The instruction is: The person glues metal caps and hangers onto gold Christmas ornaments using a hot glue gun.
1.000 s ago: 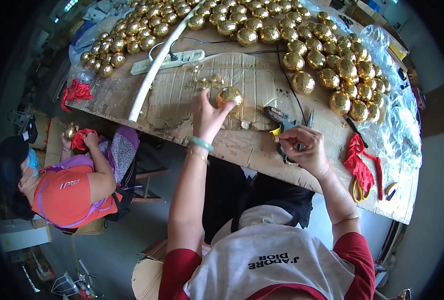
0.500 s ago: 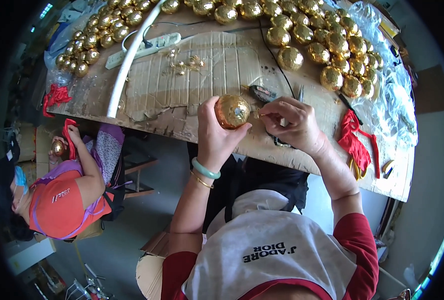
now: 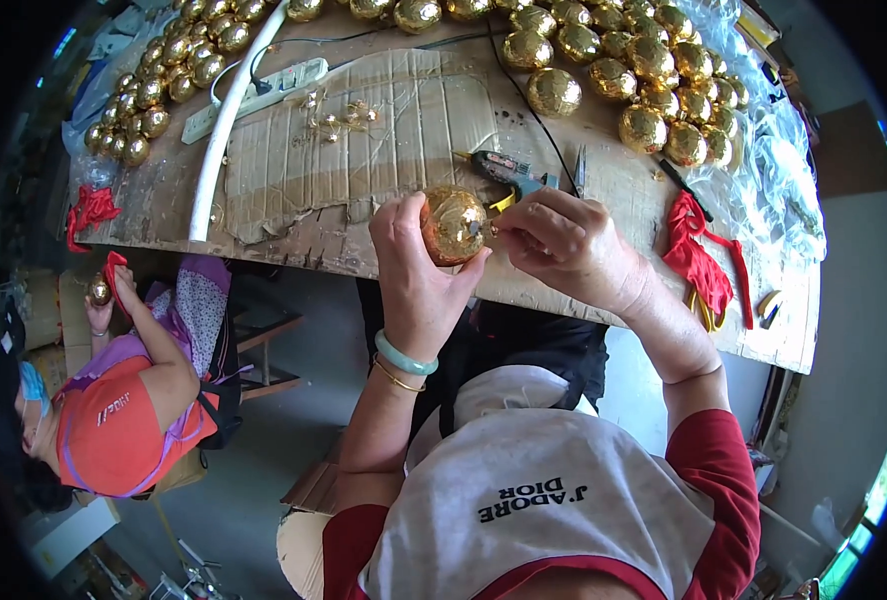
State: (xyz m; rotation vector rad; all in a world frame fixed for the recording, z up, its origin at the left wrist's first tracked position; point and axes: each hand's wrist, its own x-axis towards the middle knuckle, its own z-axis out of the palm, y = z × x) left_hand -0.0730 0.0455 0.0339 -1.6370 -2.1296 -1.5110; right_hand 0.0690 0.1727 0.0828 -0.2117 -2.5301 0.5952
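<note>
My left hand [image 3: 414,265] is closed round a shiny gold bauble [image 3: 454,226], thumb below and fingers on its far left side. At the bauble's right side, my right hand [image 3: 564,245] pinches a small gold bauble cap [image 3: 493,229], mostly hidden by the fingertips. The cap seems to touch the bauble. Just beyond my right hand lies a glue gun [image 3: 504,168] with a grey-blue body and a yellow trigger. Several small gold caps [image 3: 334,124] are scattered on a worn cardboard sheet [image 3: 394,150].
Gold baubles crowd the table's far side, the nearest bauble [image 3: 554,92] standing apart. A white pole [image 3: 226,140] crosses a power strip [image 3: 274,95]. Scissors [image 3: 581,172], red cloth [image 3: 699,260] and plastic wrap [image 3: 774,180] lie rightward. A co-worker [image 3: 129,400] handles a bauble at left.
My right hand has brought the small cap leftward against the bauble. The view has shifted, so more of the glue gun shows.
</note>
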